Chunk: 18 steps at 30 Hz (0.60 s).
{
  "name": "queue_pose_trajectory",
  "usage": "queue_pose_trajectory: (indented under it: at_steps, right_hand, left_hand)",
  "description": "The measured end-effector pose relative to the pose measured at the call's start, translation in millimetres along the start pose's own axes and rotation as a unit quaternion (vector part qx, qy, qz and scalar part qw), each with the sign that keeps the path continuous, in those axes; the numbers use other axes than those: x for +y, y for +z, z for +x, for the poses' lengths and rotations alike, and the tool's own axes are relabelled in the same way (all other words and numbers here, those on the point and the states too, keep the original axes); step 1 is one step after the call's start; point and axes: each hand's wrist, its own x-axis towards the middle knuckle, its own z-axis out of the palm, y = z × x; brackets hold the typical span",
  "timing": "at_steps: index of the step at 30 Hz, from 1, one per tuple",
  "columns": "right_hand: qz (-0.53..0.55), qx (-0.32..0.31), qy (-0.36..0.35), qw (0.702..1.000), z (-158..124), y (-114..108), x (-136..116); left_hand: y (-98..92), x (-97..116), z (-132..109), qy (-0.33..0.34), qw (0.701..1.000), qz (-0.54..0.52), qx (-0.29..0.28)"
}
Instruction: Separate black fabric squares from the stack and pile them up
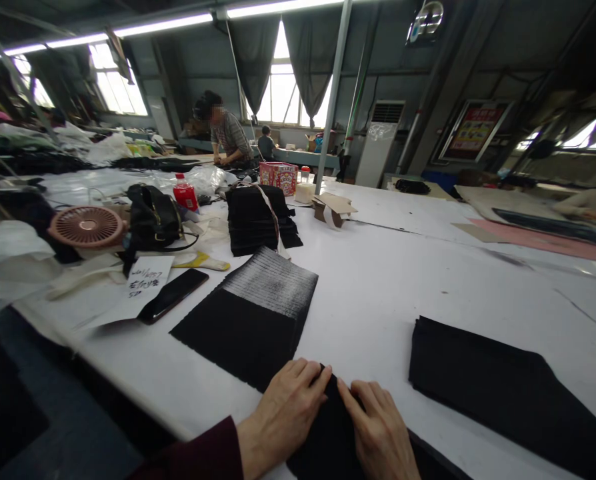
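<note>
A black fabric piece (331, 437) lies at the front edge of the white table, under both my hands. My left hand (294, 408) grips its upper edge, thumb and fingers pressed together. On the other side of that edge my right hand (378, 427) pinches the fabric, its index finger along the cloth and the other fingers curled. Just beyond my left hand lies a stack of black fabric panels (238, 333), with a greyish striped band (273, 283) across its far part. More folded black fabric (498, 387) rests to the right.
At the left are a phone (174, 295), a handwritten paper (148, 283), a pink fan (88, 227), a black bag (153, 217) and a red-labelled bottle (185, 193). A tied black fabric bundle (255, 220) stands behind the panels. A metal pole (334, 100) rises beyond; a co-worker (228, 137) bends over the table.
</note>
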Motion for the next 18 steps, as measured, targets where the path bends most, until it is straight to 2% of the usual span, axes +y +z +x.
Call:
queue_pose_trajectory:
  at_steps: [7, 18]
  right_hand:
    - [-0.008, 0.011, -0.017, 1.000, 3.7, 0.0, -0.1]
    - [0.000, -0.002, 0.003, 1.000, 0.8, 2.0, 0.6]
  left_hand:
    - [-1.1, -0.5, 0.6, -0.015, 1.000, -0.016, -0.006]
    - [0.1, -1.1, 1.3, -0.026, 0.999, -0.029, -0.001]
